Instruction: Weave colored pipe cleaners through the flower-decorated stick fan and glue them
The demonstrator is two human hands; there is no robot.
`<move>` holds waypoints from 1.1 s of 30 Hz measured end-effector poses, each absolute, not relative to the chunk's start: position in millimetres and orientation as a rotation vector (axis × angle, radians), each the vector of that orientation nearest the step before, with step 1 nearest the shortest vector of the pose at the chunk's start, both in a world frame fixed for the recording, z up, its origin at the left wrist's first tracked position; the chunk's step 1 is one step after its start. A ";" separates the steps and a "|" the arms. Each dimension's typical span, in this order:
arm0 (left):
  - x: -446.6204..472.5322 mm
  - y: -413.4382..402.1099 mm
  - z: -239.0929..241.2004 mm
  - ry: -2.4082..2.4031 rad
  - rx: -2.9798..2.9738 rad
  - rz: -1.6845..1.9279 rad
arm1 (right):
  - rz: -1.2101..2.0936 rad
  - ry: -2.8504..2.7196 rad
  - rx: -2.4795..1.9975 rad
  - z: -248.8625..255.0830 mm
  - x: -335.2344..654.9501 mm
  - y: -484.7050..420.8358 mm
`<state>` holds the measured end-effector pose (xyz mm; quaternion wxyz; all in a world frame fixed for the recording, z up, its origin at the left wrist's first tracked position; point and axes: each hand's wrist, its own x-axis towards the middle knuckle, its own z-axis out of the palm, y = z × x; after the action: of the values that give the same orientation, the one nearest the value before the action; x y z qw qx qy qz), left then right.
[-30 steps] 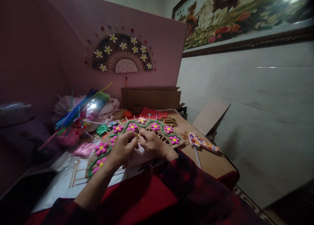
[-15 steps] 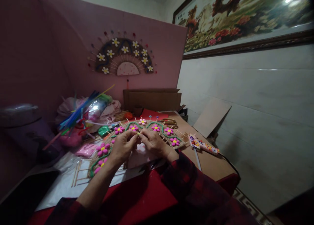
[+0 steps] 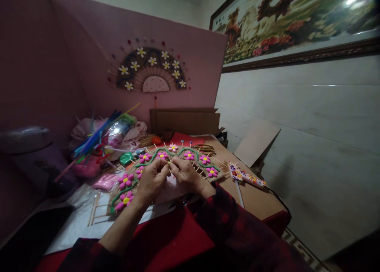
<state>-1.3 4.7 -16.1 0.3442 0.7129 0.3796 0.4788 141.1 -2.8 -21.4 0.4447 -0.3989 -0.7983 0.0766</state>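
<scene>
My left hand (image 3: pixel 152 179) and my right hand (image 3: pixel 187 175) meet fingertip to fingertip, both closed in a pinch. Between them a small yellowish bit (image 3: pixel 169 163) shows; its kind is too small to tell. Below and behind them lies a fan-shaped craft piece (image 3: pixel 154 155) of wound brown cord on thin wooden sticks. Pink flowers (image 3: pixel 125 180) with yellow centres and a wavy green strip (image 3: pixel 118 192) decorate it. My hands hide part of its middle, including some of the pale spotted half-round base (image 3: pixel 170 188).
At left are a heap of coloured straws and bags (image 3: pixel 101 141) and a purple bin-like container (image 3: pixel 32 161). A flower-patterned glue gun (image 3: pixel 246 176) lies on the cardboard (image 3: pixel 261 200) at right. A finished-looking fan (image 3: pixel 151 62) hangs on the pink panel behind.
My left forearm has shifted slightly right, uncovering more pink flowers on the left side. The fingertips stay together on the small yellowish bit. The view has shifted slightly.
</scene>
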 end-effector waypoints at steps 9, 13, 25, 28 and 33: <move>-1.5 5.6 -8.0 0.884 1.558 1.269 | 0.209 -2.014 -0.991 -17.6 138.1 -5.0; -2.0 7.5 -7.3 0.831 1.307 1.261 | 0.090 -2.029 -1.171 1.2 142.6 -23.2; 6.0 1.6 -6.1 0.743 1.148 1.141 | -0.069 -1.775 -2.418 9.7 313.8 -71.3; 9.0 0.6 -8.2 0.700 1.165 1.147 | -0.010 -1.833 -2.442 -14.3 327.7 -74.7; 9.9 0.4 -11.9 0.692 1.159 1.113 | -0.039 -1.855 -2.394 -35.4 332.3 -76.5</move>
<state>9.9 0.4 -11.9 0.6412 0.5083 0.3036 0.4882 332.3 -76.5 -35.4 0.0565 -0.7892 -0.6114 -0.0129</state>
